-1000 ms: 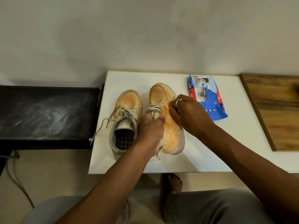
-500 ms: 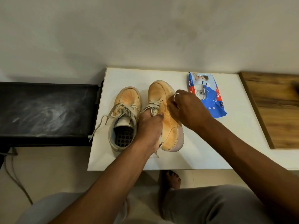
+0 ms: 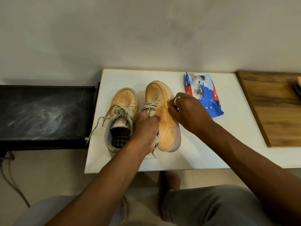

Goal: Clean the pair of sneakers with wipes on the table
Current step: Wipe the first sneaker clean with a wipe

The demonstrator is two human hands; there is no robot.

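Observation:
Two tan, dirt-stained sneakers stand side by side on the white table [image 3: 211, 144], toes pointing away from me. The left sneaker [image 3: 125, 103] stands free with loose laces. My left hand [image 3: 145, 129] grips the right sneaker [image 3: 154, 92] at its opening, fingers inside the collar and thumb on the outside. My right hand [image 3: 187, 111] has curled fingers that pinch a small orange-stained wipe [image 3: 166, 105] against the sneaker's right side, near the laces. Most of the wipe is hidden by the fingers.
A blue pack of wipes [image 3: 205, 97] lies on the table just behind my right hand. A wooden board [image 3: 273, 111] covers the table's right end, with a dark object [image 3: 298, 88] at its far edge. A black bench [image 3: 45, 111] adjoins the table on the left.
My right hand has shifted a little along the right sneaker's side with the wipe. My left hand keeps the same grip, and the view has drifted slightly.

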